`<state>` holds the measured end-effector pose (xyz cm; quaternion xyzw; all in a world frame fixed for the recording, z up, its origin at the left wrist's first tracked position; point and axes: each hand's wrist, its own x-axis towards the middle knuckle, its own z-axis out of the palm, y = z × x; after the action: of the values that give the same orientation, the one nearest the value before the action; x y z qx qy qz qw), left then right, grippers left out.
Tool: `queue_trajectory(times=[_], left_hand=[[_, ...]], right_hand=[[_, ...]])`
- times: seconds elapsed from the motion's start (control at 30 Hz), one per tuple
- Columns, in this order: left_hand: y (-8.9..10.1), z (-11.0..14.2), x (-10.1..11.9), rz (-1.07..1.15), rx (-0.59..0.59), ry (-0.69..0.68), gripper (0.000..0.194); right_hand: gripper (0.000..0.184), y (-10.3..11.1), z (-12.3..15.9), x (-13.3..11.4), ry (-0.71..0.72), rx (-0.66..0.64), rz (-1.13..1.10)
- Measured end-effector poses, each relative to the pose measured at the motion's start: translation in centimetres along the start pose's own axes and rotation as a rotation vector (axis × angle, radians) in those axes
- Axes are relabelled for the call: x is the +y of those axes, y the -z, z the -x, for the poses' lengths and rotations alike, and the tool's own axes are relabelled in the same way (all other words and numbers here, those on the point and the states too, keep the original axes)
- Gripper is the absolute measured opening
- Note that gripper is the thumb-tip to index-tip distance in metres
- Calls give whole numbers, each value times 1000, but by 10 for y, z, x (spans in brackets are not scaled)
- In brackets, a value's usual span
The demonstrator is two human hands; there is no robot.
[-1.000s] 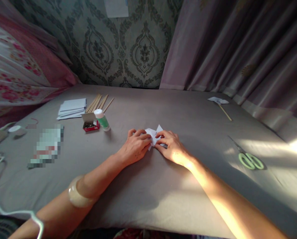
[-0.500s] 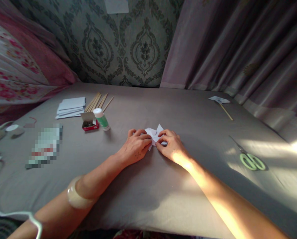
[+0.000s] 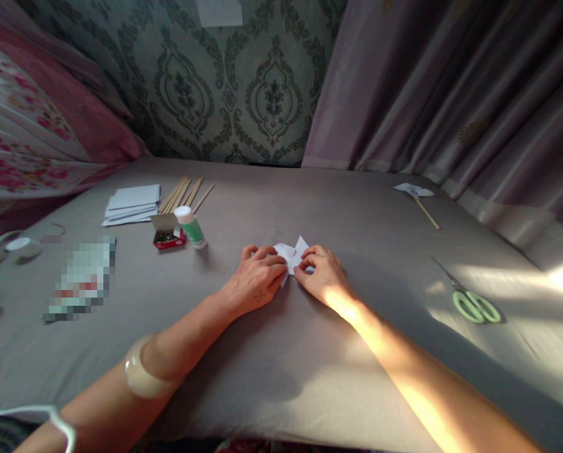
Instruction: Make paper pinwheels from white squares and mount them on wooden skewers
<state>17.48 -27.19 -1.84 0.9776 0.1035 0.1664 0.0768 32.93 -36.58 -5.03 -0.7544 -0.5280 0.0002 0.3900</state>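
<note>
A small folded white paper piece [image 3: 292, 253] with pointed flaps lies on the grey cloth-covered surface [image 3: 281, 352] in the middle. My left hand [image 3: 255, 279] presses on its left side with curled fingers. My right hand [image 3: 323, 274] pinches its right side, fingertips meeting the left hand's over the paper. Most of the paper is hidden under both hands. A pale bangle [image 3: 139, 377] sits on my left forearm.
A stack of white paper sheets [image 3: 133, 204], wooden sticks [image 3: 187, 192], a small open red box [image 3: 167, 231] and a green-and-white glue bottle [image 3: 190, 226] lie at the back left. Green scissors [image 3: 472, 302] lie at right. A paper-on-stick piece [image 3: 418, 196] lies back right. White cable [image 3: 21, 412] at left.
The hands stay on the folded paper; the right fingers have shifted slightly inward on it. The view has drifted a little.
</note>
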Motion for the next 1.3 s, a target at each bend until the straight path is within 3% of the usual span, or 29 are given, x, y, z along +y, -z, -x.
queue_trajectory(times=[0.3, 0.53, 0.83, 1.3], left_hand=[[1, -1, 0, 0, -1, 4, 23], [-1, 0, 0, -12, 8, -11, 23], [-2, 0, 0, -16, 6, -10, 25], [-2, 0, 0, -29, -20, 2, 25]], right_hand=[[17, 0, -2, 0, -58, -22, -26], [15, 6, -6, -11, -212, -146, 23], [11, 10, -7, -17, -283, -185, 33], [12, 7, -6, -14, -233, -135, 48]])
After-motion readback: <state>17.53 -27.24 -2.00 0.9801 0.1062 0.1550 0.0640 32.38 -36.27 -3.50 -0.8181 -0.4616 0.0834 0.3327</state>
